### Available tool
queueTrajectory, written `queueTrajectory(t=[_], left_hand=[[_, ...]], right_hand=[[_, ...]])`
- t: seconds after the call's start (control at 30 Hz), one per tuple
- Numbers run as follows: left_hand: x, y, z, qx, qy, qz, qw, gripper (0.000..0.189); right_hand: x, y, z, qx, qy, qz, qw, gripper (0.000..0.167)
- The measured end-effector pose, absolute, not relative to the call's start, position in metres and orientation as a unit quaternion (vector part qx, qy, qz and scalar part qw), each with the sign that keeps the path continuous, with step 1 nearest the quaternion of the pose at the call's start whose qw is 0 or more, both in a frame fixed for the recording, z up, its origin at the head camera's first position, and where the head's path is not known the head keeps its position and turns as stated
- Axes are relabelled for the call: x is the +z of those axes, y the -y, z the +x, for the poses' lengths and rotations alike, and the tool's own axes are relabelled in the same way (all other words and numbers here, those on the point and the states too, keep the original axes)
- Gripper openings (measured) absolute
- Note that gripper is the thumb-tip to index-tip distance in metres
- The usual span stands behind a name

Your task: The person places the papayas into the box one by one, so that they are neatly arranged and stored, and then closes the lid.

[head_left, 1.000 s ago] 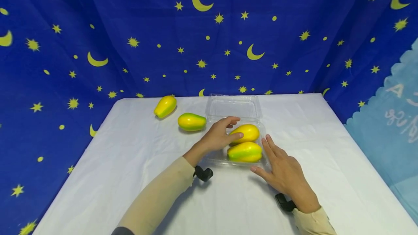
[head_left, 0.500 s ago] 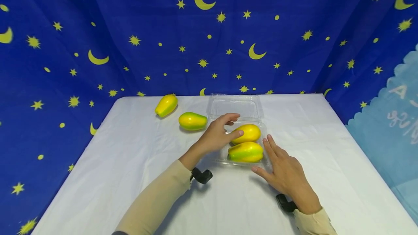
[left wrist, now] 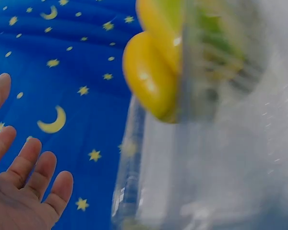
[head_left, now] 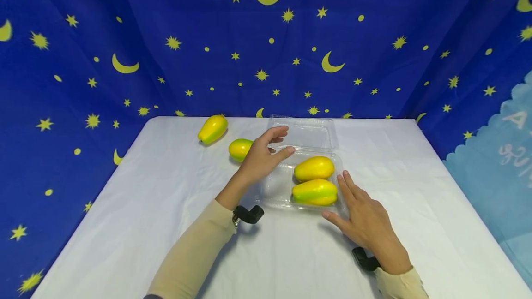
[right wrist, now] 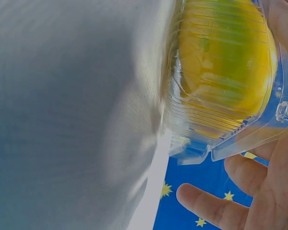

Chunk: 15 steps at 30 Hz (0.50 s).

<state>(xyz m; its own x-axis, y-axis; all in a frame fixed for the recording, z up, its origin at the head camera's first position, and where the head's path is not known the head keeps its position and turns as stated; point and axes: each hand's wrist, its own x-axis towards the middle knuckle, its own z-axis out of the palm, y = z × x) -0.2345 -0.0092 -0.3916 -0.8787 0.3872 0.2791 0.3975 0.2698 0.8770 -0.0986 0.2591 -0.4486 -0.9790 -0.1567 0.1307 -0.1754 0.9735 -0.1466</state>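
Observation:
In the head view a clear plastic clamshell container (head_left: 272, 188) lies with its lid (head_left: 307, 134) folded back. Two yellow-green papayas sit side by side in its right part, a rear papaya (head_left: 314, 168) and a front papaya (head_left: 314, 193). My left hand (head_left: 259, 158) is above the container's left rear part, holding nothing, its fingers apart in the left wrist view. Partly behind it, a third papaya (head_left: 239, 149) rests on the cloth. My right hand (head_left: 370, 220) has its fingertips right at the container's right edge, with straight fingers; the right wrist view shows the ribbed wall beside them.
A fourth papaya (head_left: 213, 129) lies near the table's back left edge. White cloth (head_left: 166, 188) covers the table. A blue curtain (head_left: 216, 22) with stars and moons hangs behind and at both sides.
My left hand has come off the rear papaya and moved left and back, toward the loose papaya beside the container. The right hand stays at the container's edge.

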Motion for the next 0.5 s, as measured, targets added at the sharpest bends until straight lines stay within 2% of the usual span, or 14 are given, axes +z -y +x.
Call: queueTrajectory(t=[0.3,0.5], left_hand=[[-0.384,0.048,-0.245,-0.586,0.784,-0.192,0.075,0.053],[-0.389,0.068,-0.253,-0.611,0.769,-0.165,0.085,0.053]], right_hand=[[-0.449,-0.26,-0.098,0.084,0.991,0.085,0.057,0.103],[-0.449,-0.26,-0.1,0.088,0.991,0.085,0.059,0.102]])
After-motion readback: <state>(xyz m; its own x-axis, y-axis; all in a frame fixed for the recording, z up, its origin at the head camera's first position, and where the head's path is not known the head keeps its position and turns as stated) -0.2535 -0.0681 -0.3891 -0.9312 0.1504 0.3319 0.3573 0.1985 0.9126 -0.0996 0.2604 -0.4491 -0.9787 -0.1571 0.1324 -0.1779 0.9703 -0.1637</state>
